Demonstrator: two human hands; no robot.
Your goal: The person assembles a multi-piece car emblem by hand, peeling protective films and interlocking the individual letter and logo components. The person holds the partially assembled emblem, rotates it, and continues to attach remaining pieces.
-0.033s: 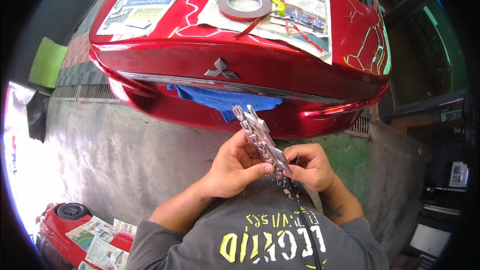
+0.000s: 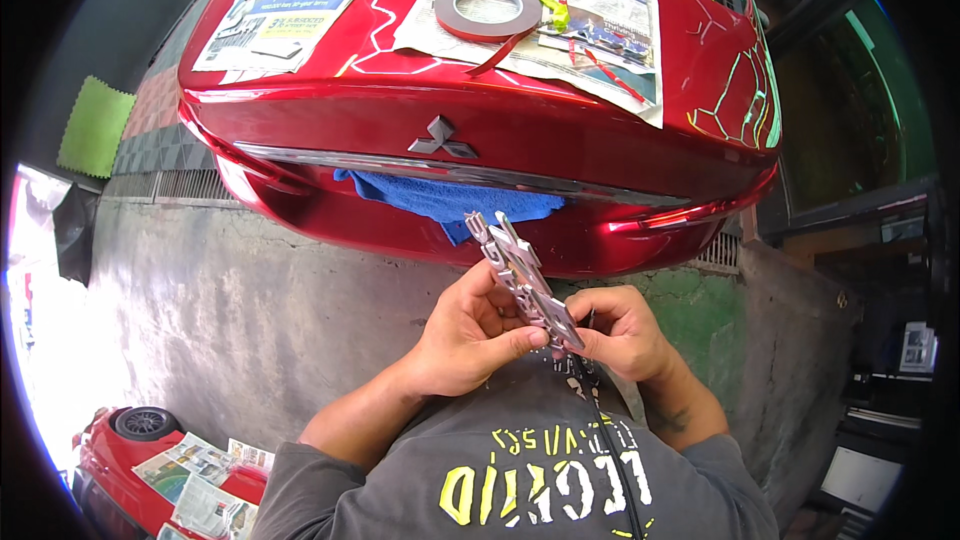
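Held in front of the chest is a set of silver emblem lettering (image 2: 522, 280), tilted, its upper end pointing away toward the rear of a red car (image 2: 330, 120). The left hand (image 2: 470, 335) is clamped on the lettering: thumb pressed near the lower end, fingers curled behind the left edge. The right hand (image 2: 622, 335) has its thumb and index finger closed on the lower right end; exact contact behind the piece cannot be confirmed.

A blue towel (image 2: 450, 200) hangs at the car's rear, below the chrome trim strip (image 2: 400, 167) and the three-diamond badge (image 2: 442, 140). On the trunk lid, newspaper sheets (image 2: 425, 35) bear a roll of grey tape (image 2: 485, 32) with a red strip trailing from it. Loose red strips (image 2: 615, 75) lie to its right. A second red car (image 2: 120, 465) stands at lower left.
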